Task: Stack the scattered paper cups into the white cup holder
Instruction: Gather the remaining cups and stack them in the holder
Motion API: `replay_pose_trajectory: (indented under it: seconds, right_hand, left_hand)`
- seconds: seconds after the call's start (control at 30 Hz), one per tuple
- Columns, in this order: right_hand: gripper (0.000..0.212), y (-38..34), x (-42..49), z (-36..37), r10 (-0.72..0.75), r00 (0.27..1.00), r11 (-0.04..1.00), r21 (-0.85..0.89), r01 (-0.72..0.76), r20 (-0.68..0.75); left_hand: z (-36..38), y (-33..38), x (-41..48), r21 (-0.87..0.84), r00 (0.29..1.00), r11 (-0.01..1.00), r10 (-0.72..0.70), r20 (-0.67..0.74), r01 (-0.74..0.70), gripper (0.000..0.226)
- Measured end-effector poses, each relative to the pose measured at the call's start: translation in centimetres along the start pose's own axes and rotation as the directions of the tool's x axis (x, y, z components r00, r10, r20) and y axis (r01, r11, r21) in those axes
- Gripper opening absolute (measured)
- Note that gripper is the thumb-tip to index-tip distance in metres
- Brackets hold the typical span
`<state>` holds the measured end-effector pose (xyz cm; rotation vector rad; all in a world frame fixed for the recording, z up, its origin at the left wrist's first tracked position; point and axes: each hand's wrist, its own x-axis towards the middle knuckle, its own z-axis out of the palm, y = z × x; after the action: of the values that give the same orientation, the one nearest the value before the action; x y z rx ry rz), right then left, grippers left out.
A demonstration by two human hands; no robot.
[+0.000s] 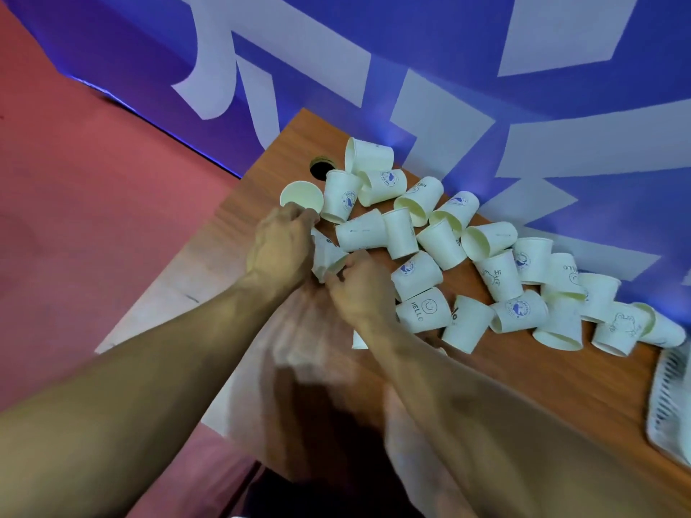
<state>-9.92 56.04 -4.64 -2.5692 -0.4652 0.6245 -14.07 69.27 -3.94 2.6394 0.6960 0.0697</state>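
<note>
"HELLO" beside a smiley on the near paper cup (424, 311), "Hi" on the paper cup further right (499, 275)

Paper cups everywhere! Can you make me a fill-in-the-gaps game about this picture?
1. The cup with the smiley face has the word ___ printed on it.
2. The white cup holder lies at the ___ edge of the picture.
3. The right hand pinches a paper cup over a table made of ___.
Missing words: HELLO, right, wood.
</note>
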Motion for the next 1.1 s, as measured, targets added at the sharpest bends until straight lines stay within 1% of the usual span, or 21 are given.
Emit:
replay_pose_trajectory:
  seconds: [0.1, 0.2, 0.27, 0.33, 0.4, 0.43, 0.5, 0.57, 0.6, 0.67, 0.77, 0.83, 0.93, 0.97, 1.03, 1.07, 1.1]
  right_hand:
    - [0.04, 0.0, 1.4, 1.2, 0.081, 0.997, 0.997, 0.016, -0.081, 0.02]
    - [0.048, -0.4, 2.1, 1.7, 0.2, 0.978, 0.972, 0.112, -0.205, 0.055]
    - [0.045, -0.7, 2.7, 2.2, 0.291, 0.953, 0.931, 0.208, -0.302, 0.082]
    - [0.038, -1.0, 3.0, 2.8, 0.343, 0.934, 0.889, 0.285, -0.357, 0.102]
    - [0.032, -1.3, 3.2, 3.2, 0.37, 0.921, 0.859, 0.334, -0.388, 0.118]
    - [0.03, -1.3, 3.2, 3.4, 0.364, 0.924, 0.86, 0.337, -0.383, 0.121]
    - [0.03, -1.6, 3.0, 3.2, 0.318, 0.942, 0.889, 0.312, -0.334, 0.103]
    - [0.025, -1.8, 2.4, 2.5, 0.259, 0.964, 0.918, 0.297, -0.263, 0.054]
    - [0.021, -1.9, 2.1, 2.0, 0.224, 0.974, 0.931, 0.289, -0.221, 0.024]
    - [0.02, -2.1, 1.3, 1.0, 0.131, 0.99, 0.963, 0.241, -0.118, -0.041]
    - [0.018, -1.9, 0.1, -0.4, 0.001, 0.99, 0.985, 0.17, 0.024, -0.144]
    - [0.018, -1.6, -0.9, -1.7, -0.085, 0.975, 0.987, 0.118, 0.111, -0.203]
    - [0.017, -0.5, -2.7, -3.7, -0.209, 0.942, 0.976, 0.003, 0.217, -0.263]
    - [0.015, 0.1, -3.3, -4.3, -0.246, 0.923, 0.969, -0.043, 0.244, -0.296]
    - [0.012, 1.6, -4.6, -5.5, -0.325, 0.869, 0.946, -0.142, 0.292, -0.374]
    - [0.011, 2.4, -5.3, -6.0, -0.364, 0.841, 0.93, -0.2, 0.308, -0.401]
    - [0.011, 3.3, -6.1, -6.8, -0.399, 0.816, 0.914, -0.253, 0.317, -0.418]
  left_hand:
    - [1.0, -1.0, 1.5, 0.041, 0.999, 0.999, 0.024, 0.028, -0.025, 0.038]
    - [1.5, -1.7, 2.3, 0.071, 0.996, 0.997, 0.015, 0.083, -0.021, 0.039]
    - [1.6, -2.0, 2.3, 0.1, 0.993, 0.995, 0.008, 0.116, -0.019, 0.041]
    - [1.7, -2.4, 2.3, 0.136, 0.991, 0.99, 0.008, 0.133, -0.026, 0.04]
    - [1.8, -2.8, 2.2, 0.172, 0.992, 0.984, 0.021, 0.123, -0.042, 0.036]
    - [1.7, -2.9, 2.1, 0.176, 0.994, 0.983, 0.026, 0.109, -0.045, 0.033]
    - [1.5, -3.1, 1.9, 0.168, 0.997, 0.985, 0.031, 0.074, -0.043, 0.029]
    - [1.2, -3.0, 1.5, 0.159, 0.999, 0.986, 0.037, 0.028, -0.041, 0.026]
    - [1.0, -2.8, 1.2, 0.152, 0.999, 0.987, 0.042, 0.006, -0.043, 0.024]
    - [0.5, -2.5, 0.7, 0.139, 0.998, 0.989, 0.049, -0.035, -0.044, 0.024]
    - [-0.1, -1.7, -0.1, 0.133, 0.994, 0.988, 0.086, -0.07, -0.076, 0.027]
    - [-0.6, -0.7, -0.6, 0.131, 0.988, 0.985, 0.123, -0.089, -0.111, 0.028]
    - [-1.6, 1.4, -1.7, 0.129, 0.971, 0.978, 0.184, -0.155, -0.164, 0.026]
    - [-2.0, 2.3, -2.3, 0.133, 0.963, 0.974, 0.207, -0.174, -0.186, 0.028]
    - [-2.4, 4.4, -3.5, 0.132, 0.945, 0.964, 0.256, -0.202, -0.233, 0.04]
    - [-2.4, 5.4, -4.1, 0.137, 0.937, 0.957, 0.282, -0.207, -0.257, 0.042]
    - [-2.4, 6.6, -4.8, 0.156, 0.927, 0.946, 0.311, -0.21, -0.283, 0.038]
